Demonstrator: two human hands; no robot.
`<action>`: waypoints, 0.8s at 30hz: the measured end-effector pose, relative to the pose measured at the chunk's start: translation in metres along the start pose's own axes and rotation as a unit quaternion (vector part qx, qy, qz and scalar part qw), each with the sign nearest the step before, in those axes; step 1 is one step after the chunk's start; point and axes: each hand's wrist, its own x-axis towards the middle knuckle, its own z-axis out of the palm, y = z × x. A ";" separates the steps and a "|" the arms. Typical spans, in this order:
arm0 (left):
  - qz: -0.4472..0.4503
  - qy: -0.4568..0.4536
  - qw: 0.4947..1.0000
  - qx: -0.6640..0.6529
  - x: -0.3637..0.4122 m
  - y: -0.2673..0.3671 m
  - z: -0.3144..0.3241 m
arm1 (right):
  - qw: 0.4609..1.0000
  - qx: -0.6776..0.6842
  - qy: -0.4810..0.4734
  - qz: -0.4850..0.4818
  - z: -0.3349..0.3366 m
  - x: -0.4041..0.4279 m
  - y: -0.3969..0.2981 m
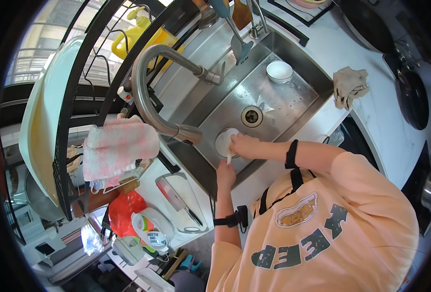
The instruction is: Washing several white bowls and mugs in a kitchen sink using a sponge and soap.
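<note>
My left hand (225,174) grips the end of a slim white handle (229,158), which looks like part of a spoon. The fingers of my right hand (244,145) close around the same white utensil farther up, covering most of it. Below the hands, a round white bowl (221,143) sits in the stainless steel sink (215,109), partly hidden by my right hand. A second white bowl (279,71) with a dark rim rests at the sink's far end. Between the two bowls lies the round drain (252,116).
A curved steel faucet (139,87) arches over the sink's left side. A crumpled cloth (350,87) lies on the right counter. On the left, a cleaver (179,201) rests on a cutting board (191,219). A pink and white towel (120,148) hangs from the rack (67,146).
</note>
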 end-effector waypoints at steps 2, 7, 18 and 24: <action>0.057 -0.010 0.998 -0.026 -0.003 0.006 0.004 | 0.988 -0.153 0.006 -0.016 -0.003 0.003 0.002; 0.059 -0.030 0.994 -0.082 0.006 0.004 0.019 | 0.986 -0.153 0.029 0.051 -0.015 0.014 0.023; -0.162 -0.109 0.774 -0.603 0.039 0.051 0.016 | 0.983 0.063 0.168 -0.029 -0.002 0.002 0.009; -0.166 -0.147 0.709 -0.669 0.070 0.031 0.043 | 0.996 0.052 0.067 -0.037 -0.020 -0.026 -0.004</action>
